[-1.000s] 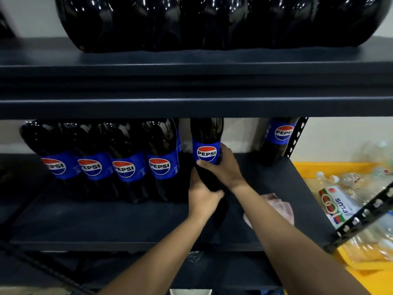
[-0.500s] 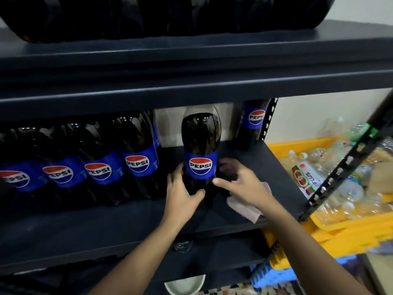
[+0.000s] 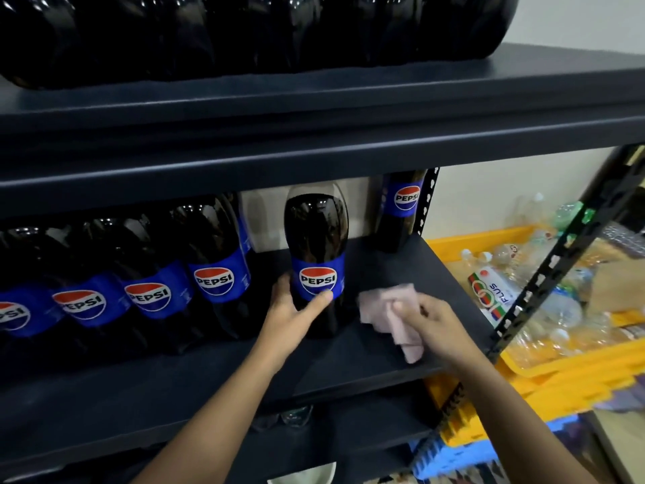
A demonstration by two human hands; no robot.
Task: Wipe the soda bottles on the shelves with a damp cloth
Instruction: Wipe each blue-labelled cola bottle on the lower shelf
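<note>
Left hand point(image 3: 291, 310) grips upright Pepsi bottle point(image 3: 317, 260) on shelf point(image 3: 401, 270); right hand point(image 3: 427, 317) pinches pink cloth point(image 3: 391, 314) beside it.

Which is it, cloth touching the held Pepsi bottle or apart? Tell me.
Apart. The head view shows dark shelf between the cloth in the right hand and the bottle.

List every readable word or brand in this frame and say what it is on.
"PEPSI": label of the held bottle.
"PEPSI": row bottles, partly cut off at the far left.
"PEPSI": back bottle.
"PLUS": bottle in the yellow crate.
Small print on the labels: too blurred to read.
</note>
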